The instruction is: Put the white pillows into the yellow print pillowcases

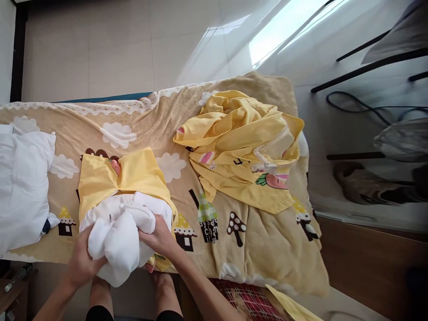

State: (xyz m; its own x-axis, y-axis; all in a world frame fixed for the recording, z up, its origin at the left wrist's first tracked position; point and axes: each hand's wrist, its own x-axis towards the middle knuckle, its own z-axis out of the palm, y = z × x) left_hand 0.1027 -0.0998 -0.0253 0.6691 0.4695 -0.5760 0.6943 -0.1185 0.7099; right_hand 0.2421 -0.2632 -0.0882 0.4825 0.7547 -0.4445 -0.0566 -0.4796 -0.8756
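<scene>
A bunched white pillow point(122, 249) lies near the bed's front edge, its near end folded and bulging. My left hand point(84, 258) grips its left side, fingers curled into the white cloth. On its right side my right hand point(159, 235) is closed over a fold, with some fingers hidden by the fabric. The pillow's far part sits in the mouth of a yellow pillowcase point(140, 167) with a carrot print. Beyond the pillow, that pillowcase lies fairly flat, its two far corners spread apart.
A tan patterned blanket point(214, 249) covers the bed. Crumpled yellow bedding point(240, 147) lies at the right, and another white pillow point(23, 191) at the far left. Dark metal legs point(368, 71), a cable point(357, 104) and a shoe point(354, 183) are on the right-hand floor.
</scene>
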